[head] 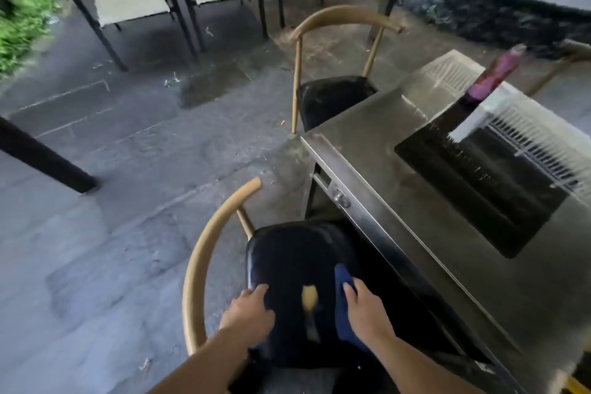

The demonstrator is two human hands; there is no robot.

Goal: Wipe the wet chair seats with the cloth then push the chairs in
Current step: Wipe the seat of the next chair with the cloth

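Note:
A chair with a curved tan backrest (204,253) and a glossy black seat (294,256) stands right below me, its seat partly under the steel table (367,144). The seat has a torn spot showing yellow foam (310,297). My left hand (249,313) grips the seat's left edge. My right hand (367,310) presses a blue cloth (343,301) flat on the seat's right side. A second tan chair (332,96) with a black seat stands farther along the same table side, partly pushed under.
The steel table has a sunken grill pit (479,182) with metal grates and a brush with a pink handle (492,80). Black-legged tables with pale chairs (128,0) stand at the back. A dark table leg (44,160) slants at left on wet paving.

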